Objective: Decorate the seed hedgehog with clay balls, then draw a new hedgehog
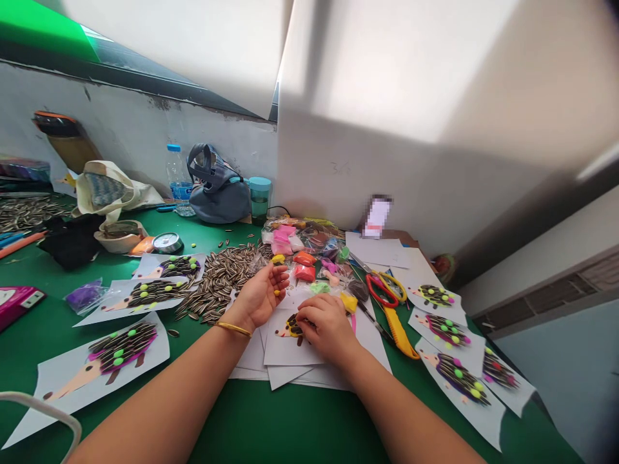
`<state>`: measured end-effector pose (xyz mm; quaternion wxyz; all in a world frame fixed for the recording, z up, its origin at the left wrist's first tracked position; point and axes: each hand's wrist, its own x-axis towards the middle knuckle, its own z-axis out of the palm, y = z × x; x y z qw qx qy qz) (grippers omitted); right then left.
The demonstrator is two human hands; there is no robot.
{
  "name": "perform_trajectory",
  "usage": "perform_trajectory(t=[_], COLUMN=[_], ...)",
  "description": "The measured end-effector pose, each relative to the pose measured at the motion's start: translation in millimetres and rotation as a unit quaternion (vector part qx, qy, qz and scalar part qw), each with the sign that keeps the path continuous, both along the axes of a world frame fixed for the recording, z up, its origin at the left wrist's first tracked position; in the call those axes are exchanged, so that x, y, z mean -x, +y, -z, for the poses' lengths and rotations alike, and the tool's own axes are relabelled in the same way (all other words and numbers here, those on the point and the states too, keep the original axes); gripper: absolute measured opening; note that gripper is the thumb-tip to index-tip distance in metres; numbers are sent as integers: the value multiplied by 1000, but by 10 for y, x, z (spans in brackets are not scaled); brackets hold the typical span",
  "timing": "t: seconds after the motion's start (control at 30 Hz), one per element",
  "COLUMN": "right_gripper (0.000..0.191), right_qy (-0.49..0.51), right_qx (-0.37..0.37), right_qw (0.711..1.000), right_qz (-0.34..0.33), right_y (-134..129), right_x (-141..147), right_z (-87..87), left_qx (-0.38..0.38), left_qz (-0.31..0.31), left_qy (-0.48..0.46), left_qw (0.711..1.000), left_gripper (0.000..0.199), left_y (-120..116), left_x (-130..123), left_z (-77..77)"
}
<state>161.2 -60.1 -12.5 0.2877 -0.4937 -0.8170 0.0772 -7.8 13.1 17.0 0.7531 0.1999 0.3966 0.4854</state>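
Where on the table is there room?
The biggest bare patch of green table is between the left arm and right arm, nearer you than the white papers. A smaller one lies between the pink box and the big hedgehog picture. Beyond the papers it's crowded with seeds and colourful packets.

Person's forearms reached in from near side, left forearm (186, 380) slanting right, right forearm (411, 403) slanting left. Left hand (264, 296) was loosely cupped, palm facing right, fingers curled. Right hand (331, 327) sat lower, just beside it, back upward, fingers bent leftward, thumb tucked beneath.
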Motion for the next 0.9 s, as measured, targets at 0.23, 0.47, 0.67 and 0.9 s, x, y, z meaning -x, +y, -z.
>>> perform_trajectory(t=[0.23,0.47,0.67,0.9], right_gripper=[9,10,7,13], right_qy=[-7,-20,-13,-24], right_qx=[-6,-7,-2,8], right_qw=[1000,1000,1000,1000], right_qz=[-8,-11,-3,9], right_y=[-3,-2,4,2], right_x=[31,45,11,-9], right_z=[-13,-10,-17,-14], left_qx=[-4,-6,-3,4], left_qz=[9,12,4,-4], left_qy=[-7,-9,-3,-2], left_qw=[1000,1000,1000,1000], left_gripper=[31,30,30,29], left_y=[14,25,8,2], left_x=[12,24,12,3], left_z=[26,56,19,0])
